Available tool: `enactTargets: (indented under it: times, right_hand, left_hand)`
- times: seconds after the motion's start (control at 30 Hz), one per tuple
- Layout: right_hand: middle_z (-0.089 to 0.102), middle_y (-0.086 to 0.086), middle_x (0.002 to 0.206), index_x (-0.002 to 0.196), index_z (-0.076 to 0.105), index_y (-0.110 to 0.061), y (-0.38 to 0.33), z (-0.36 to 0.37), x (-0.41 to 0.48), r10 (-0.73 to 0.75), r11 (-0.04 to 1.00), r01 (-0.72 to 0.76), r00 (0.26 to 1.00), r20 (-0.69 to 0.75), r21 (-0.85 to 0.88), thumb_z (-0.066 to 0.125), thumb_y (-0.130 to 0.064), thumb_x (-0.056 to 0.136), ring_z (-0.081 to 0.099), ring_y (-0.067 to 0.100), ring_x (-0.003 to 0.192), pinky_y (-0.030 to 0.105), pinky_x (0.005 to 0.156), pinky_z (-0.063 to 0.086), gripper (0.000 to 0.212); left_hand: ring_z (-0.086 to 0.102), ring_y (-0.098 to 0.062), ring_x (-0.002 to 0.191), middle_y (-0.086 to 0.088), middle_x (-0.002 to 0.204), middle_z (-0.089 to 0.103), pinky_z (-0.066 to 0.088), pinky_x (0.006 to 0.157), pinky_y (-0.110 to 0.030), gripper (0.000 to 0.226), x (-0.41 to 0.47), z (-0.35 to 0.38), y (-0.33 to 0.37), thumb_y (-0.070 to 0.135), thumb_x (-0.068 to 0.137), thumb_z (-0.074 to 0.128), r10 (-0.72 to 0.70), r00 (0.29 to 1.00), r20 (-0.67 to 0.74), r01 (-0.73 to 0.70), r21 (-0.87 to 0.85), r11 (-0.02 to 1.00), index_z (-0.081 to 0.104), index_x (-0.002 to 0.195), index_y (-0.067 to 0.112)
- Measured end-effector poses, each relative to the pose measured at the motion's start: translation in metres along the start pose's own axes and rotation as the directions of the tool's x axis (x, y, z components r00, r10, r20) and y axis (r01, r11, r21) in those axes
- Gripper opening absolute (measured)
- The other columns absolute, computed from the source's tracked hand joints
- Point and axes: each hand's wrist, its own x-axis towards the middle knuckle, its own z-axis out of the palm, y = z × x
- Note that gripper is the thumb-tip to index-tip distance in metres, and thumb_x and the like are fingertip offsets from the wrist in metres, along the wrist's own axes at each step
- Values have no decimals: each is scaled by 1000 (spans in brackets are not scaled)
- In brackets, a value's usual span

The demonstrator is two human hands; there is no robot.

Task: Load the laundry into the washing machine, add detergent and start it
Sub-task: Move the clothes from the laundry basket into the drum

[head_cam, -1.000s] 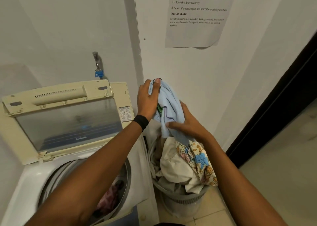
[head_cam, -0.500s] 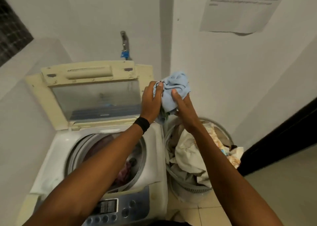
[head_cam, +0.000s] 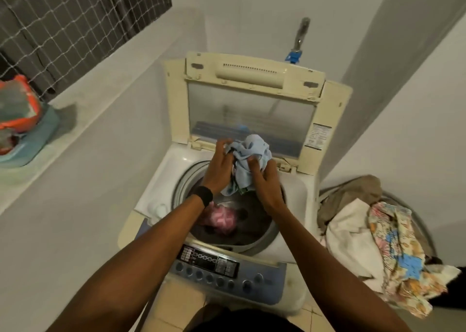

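Both hands are on one bundle. The left hand [head_cam: 219,168], with a black band [head_cam: 203,196] on its wrist, has its fingers curled into the blue cloth [head_cam: 252,152] from the left. The right hand [head_cam: 265,180] pinches and grips the same cloth from the right, with the thumb pressed into the folds. The cloth is bunched up between them and hangs in the air over the back half of the washer's [head_cam: 169,173] round opening, not yet down inside.

The washer's lid [head_cam: 249,110] stands raised at the back, with its clear pane facing forward, just behind the cloth. Down in the drum [head_cam: 254,220] lies a pink cloth [head_cam: 222,219], toward the drum's left and under the left wrist. The control panel [head_cam: 227,268] runs along the washer's front edge, with its buttons and knobs between the two forearms.

On the floor just right of the washer is the basket [head_cam: 417,222], heaped up. A brown piece [head_cam: 353,193] lies nearest the wall, a white one [head_cam: 353,233] beside the washer, and a floral one [head_cam: 399,261] spills over the far side.

On the wall behind the washer is a tap [head_cam: 301,34] with a blue fitting under it. Left of the washer runs a ledge [head_cam: 83,120], where a teal basin [head_cam: 41,137] holds an orange bag [head_cam: 17,110]. I cannot tell what is in the bag.
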Motion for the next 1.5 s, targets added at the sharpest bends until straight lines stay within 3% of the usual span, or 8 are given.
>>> enactTargets:
  times: [0.07,0.2,0.43,0.67,0.8,1.03,1.3,1.5]
  right_hand:
    - [66,2,126,132,55,-20,8,14,9,29,990,-15,995,97,-139,62,-33,102,64,26,121,34,100,56,33]
    - [49,19,152,152,42,-5,24,24,23,279,827,-34,892,357,-562,65,-24,101,48,34,139,38,118,37,59]
    - [59,13,143,149,50,-14,32,15,15,361,803,-131,883,300,-581,66,-32,99,57,29,131,39,110,46,55]
    - [63,4,139,142,58,-18,25,-36,-1,244,837,-164,966,89,-523,68,-29,98,60,19,125,26,101,44,46]
    - [66,3,135,135,65,-15,24,-85,-19,215,864,-224,974,-73,-451,70,-26,97,62,19,121,36,108,49,40]
    - [74,6,116,119,71,-20,38,-190,-65,243,892,-355,898,-366,-280,73,-23,94,72,28,102,32,83,60,25]
    - [69,4,126,106,71,-23,65,-311,-87,178,843,-421,807,-564,-336,74,-13,91,67,25,113,36,91,53,19]
    - [57,10,146,150,47,-15,94,-364,-76,205,652,-519,823,-530,-552,76,-29,88,54,30,133,43,107,47,70]
  left_hand:
    - [61,-21,117,-2,129,61,48,88,-28,31,8,-19,-23,14,108,45,-78,989,129,51,201,978,46,137,22]
    - [53,-32,134,-11,149,54,44,112,-43,50,16,-44,-56,11,100,59,-189,944,271,54,438,897,49,149,20]
    - [60,-26,126,-10,139,60,50,108,-42,47,20,-28,-64,6,101,57,-173,928,329,42,368,929,53,145,24]
    - [66,-22,115,-4,126,70,53,102,-39,36,30,23,-40,13,103,57,-26,899,437,-127,318,940,59,136,26]
    - [66,-21,113,-3,125,71,52,99,-35,36,28,76,-17,13,102,58,47,841,539,-238,291,927,61,136,23]
    - [70,-22,105,-1,118,73,55,96,-36,25,-5,174,24,18,101,61,80,719,690,-314,220,923,67,125,23]
    - [69,-22,109,-3,119,74,54,98,-38,23,-36,273,59,15,100,61,65,669,740,-356,242,903,71,120,19]
    - [70,-14,100,5,108,76,57,92,-39,18,-42,333,67,22,99,66,39,701,712,-339,285,897,72,116,24]
